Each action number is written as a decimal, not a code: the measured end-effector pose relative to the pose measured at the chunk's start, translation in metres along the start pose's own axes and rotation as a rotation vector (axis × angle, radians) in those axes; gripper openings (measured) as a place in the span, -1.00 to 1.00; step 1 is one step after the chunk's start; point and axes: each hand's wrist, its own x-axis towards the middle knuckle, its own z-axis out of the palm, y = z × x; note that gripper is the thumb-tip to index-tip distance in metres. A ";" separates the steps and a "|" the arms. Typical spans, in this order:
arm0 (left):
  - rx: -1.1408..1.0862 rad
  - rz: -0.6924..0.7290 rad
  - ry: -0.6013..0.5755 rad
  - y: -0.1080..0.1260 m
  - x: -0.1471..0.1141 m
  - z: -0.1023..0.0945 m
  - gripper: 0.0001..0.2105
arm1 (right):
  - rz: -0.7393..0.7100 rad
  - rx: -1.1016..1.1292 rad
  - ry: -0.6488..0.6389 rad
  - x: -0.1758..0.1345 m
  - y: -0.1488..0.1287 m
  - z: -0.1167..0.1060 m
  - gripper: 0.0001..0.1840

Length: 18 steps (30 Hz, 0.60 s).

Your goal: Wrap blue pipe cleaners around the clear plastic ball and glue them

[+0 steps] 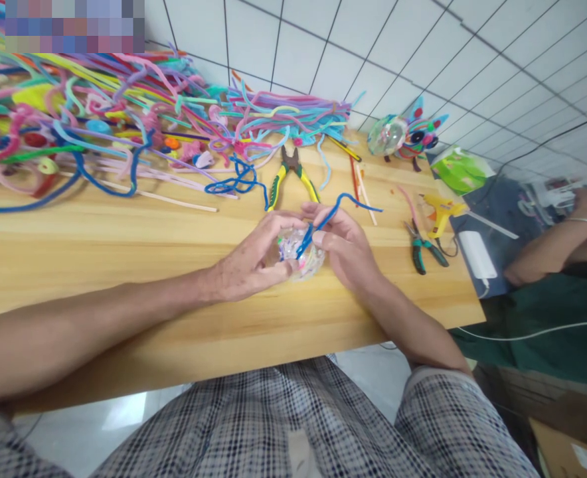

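Observation:
Low over the wooden table, my left hand [258, 255] is closed around the left side of a clear round ball [301, 265] with small colourful bits inside. A blue pipe cleaner [340, 202] lies across the ball, its lower end twisted and its free end reaching up to the right. The thumb and fingers of my right hand [343, 245] pinch this pipe cleaner at the ball's upper right. Just beyond my hands lie pliers with yellow and green handles [293, 174]. Beside them is a loosely tangled blue pipe cleaner [238, 182].
Many coloured pipe cleaners [288, 113] are heaped along the back and left. To the right are a finished pipe-cleaner animal [418, 136], a yellow glue gun [440, 211], and teal-handled pliers [423, 249]. Another person's arm [562, 239] is at the far right, near a white box-shaped device [477, 254].

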 end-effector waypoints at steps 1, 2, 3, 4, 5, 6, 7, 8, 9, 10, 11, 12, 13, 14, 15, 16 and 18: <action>0.011 0.012 0.004 -0.001 0.000 0.001 -0.49 | -0.014 -0.002 0.004 0.000 0.000 0.000 -0.66; 0.023 0.022 0.009 -0.002 0.000 0.001 -0.48 | -0.028 -0.002 0.005 0.000 0.001 0.000 -0.67; 0.034 0.029 0.013 -0.003 0.000 0.001 -0.48 | -0.044 -0.002 0.003 -0.001 0.001 0.000 -0.68; 0.043 0.036 0.016 -0.003 0.000 0.002 -0.47 | -0.060 -0.006 0.000 -0.001 0.002 0.000 -0.69; 0.051 0.042 0.020 -0.004 -0.001 0.002 -0.47 | -0.078 -0.013 -0.002 -0.001 0.003 0.000 -0.70; 0.058 0.046 0.024 -0.004 -0.001 0.002 -0.46 | -0.094 -0.024 -0.002 -0.002 0.003 0.000 -0.71; 0.063 0.050 0.027 -0.004 -0.001 0.002 -0.46 | -0.106 -0.039 0.001 -0.002 0.004 0.000 -0.72; 0.064 0.052 0.028 -0.004 0.000 0.003 -0.46 | -0.112 -0.052 0.003 -0.002 0.004 0.000 -0.71; 0.063 0.053 0.029 -0.004 0.000 0.003 -0.46 | -0.110 -0.060 0.006 -0.002 0.004 0.000 -0.70; 0.060 0.054 0.029 -0.003 0.000 0.003 -0.47 | -0.101 -0.063 0.007 -0.002 0.005 0.001 -0.69; 0.058 0.056 0.029 -0.003 0.000 0.003 -0.48 | -0.085 -0.063 0.005 -0.002 0.005 0.001 -0.69; 0.058 0.059 0.029 -0.002 0.000 0.003 -0.48 | -0.067 -0.061 -0.001 -0.002 0.005 0.001 -0.69; 0.061 0.064 0.030 -0.002 0.000 0.003 -0.48 | -0.050 -0.060 -0.008 -0.001 0.006 0.001 -0.69; 0.068 0.071 0.029 -0.001 0.000 0.003 -0.47 | -0.038 -0.059 -0.014 -0.001 0.007 0.001 -0.70; 0.077 0.079 0.027 -0.001 0.000 0.003 -0.46 | -0.030 -0.058 -0.016 -0.001 0.007 0.001 -0.70; 0.088 0.089 0.025 -0.001 0.000 0.003 -0.45 | -0.027 -0.059 -0.015 -0.001 0.008 0.001 -0.70; 0.117 0.117 0.028 0.000 0.000 0.002 -0.43 | -0.030 -0.059 -0.006 -0.002 0.010 0.001 -0.66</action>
